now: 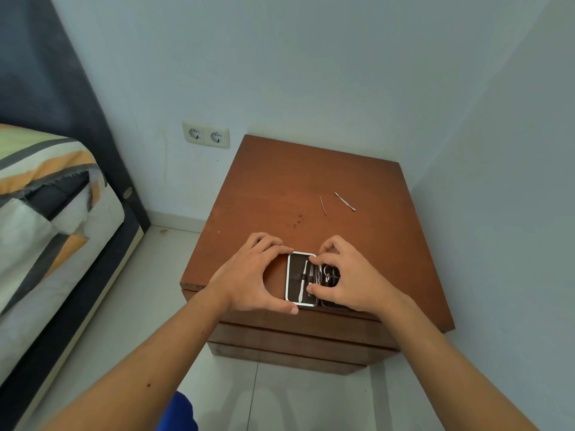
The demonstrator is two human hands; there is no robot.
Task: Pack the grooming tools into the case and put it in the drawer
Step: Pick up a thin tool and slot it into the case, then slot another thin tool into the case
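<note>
A small black grooming case (295, 279) with a silver rim lies open near the front edge of the brown nightstand (280, 181). Several metal tools sit under its strap, small scissors (330, 275) among them. My left hand (252, 275) holds the case's left rim between thumb and fingers. My right hand (345, 275) covers the right half, its thumb and fingertips pinching a thin metal tool (311, 275) in the left half. Two thin metal tools lie loose farther back: a slim pin (323, 205) and a flat pick (344, 201).
The nightstand's drawer fronts (295, 340) below the top are closed. A bed with a striped cover (46, 197) stands at the left. A double wall socket (206, 134) sits behind the nightstand. A wall is close on the right.
</note>
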